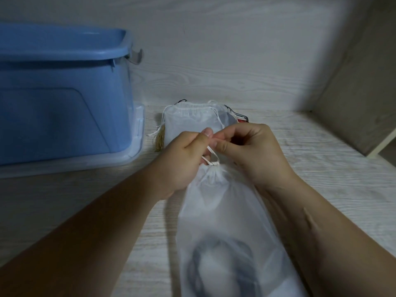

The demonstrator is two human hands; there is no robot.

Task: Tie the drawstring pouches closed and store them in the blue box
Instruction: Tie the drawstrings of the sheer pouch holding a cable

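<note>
The blue box (pixel 64 93) stood at the left on a clear plastic lid (pixel 137 136). Just right of the box, a small stack of white drawstring pouches (pixel 192 118) lay flat on the pale wooden table (pixel 310 151), with a yellowish tassel (pixel 159 141) showing at the side nearest the box. Right of the box and nearer the person, the left hand (pixel 182 161) pinched the white drawstring (pixel 211 156) with curled fingers. The right hand (pixel 255 153), farther from the box, pinched the same cord at its fingertips. Also right of the box, nearest the person, lay the translucent pouch (pixel 225 211), its neck gathered tight under the cord and a dark ring-shaped item (pixel 222 264) blurred inside.
</note>
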